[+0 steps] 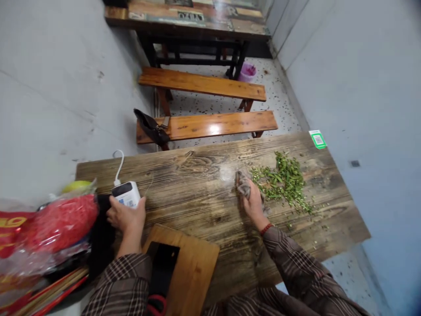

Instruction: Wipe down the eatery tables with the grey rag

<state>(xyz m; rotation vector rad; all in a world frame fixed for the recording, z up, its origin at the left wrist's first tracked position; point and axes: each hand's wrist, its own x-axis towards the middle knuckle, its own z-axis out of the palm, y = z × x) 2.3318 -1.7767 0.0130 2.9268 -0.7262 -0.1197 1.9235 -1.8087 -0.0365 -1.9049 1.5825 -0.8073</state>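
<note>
My left hand is closed around the near end of a small white device with a dark panel and a QR code. A white cable runs from its far end. To the right, my right hand presses a crumpled grey-brown cloth onto the wooden table. Just beyond the cloth lies a loose heap of chopped green vegetable bits, with small scraps scattered around it. The fingers of this hand are wrapped over the cloth and partly hidden.
A wooden board with a dark flat object lies at the near edge. Red plastic-wrapped packages crowd the left side. Beyond the table stand two benches, one bearing a black bag. A green-edged QR card sits at the far right corner.
</note>
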